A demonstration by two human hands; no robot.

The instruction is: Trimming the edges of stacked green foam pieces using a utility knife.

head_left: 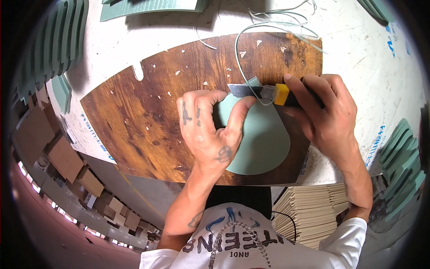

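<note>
My left hand [202, 125] pinches the upper end of a flat, pale green, teardrop-shaped piece [264, 139], its thumb on top and its fingers at the left edge. The piece's wide round end points toward me. My right hand [329, 114] is closed around a utility knife [281, 94] with a black and yellow handle. Its dark blade points left and lies across the narrow end of the piece, just beyond my left thumb. A thin green strip [238, 60] loops up from beside the blade. Beneath the piece lies a brown wood-grain board [143, 112].
Small pale scraps [242, 54] dot the board. Tangled offcut strips [286, 20] lie beyond it on the white table [358, 58]. Stacked green pieces [56, 40] stand at far left, with more green pieces [403, 170] at right. A cream-coloured stack [309, 210] sits below the table edge.
</note>
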